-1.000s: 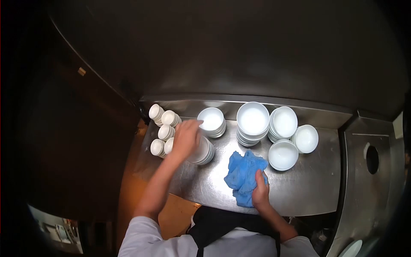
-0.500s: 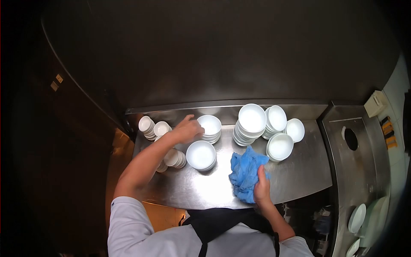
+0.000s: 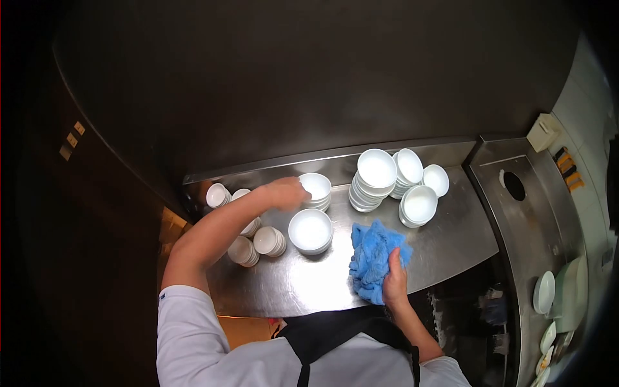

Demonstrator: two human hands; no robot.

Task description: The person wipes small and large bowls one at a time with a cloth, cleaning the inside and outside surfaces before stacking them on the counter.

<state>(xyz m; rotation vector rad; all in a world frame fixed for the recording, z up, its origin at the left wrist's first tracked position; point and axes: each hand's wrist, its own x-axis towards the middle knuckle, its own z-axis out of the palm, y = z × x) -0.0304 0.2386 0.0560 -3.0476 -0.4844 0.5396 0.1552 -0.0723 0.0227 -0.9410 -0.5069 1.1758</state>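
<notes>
My left hand (image 3: 287, 193) is at the left side of a stack of white bowls (image 3: 315, 188) near the back of the steel counter (image 3: 277, 289); its fingers are blurred, and whether they grip a bowl is unclear. Just in front stands another bowl stack (image 3: 311, 230). My right hand (image 3: 394, 284) holds a crumpled blue cloth (image 3: 376, 261) above the counter's front part, thumb on top. Small white cups stand in stacks at the left, among them a front one (image 3: 266, 240), partly under my left forearm.
Right of centre are a tall bowl stack (image 3: 376, 169) and several others, one nearer the front (image 3: 419, 204). A steel sink unit (image 3: 516, 226) with a round hole adjoins the counter. Dishes (image 3: 544, 291) lie at the far right. A dark wall rises behind.
The view has shifted and turned slightly. My left hand remains beside the back bowl stack, its fingers now more blurred. My right hand still holds the blue cloth.
</notes>
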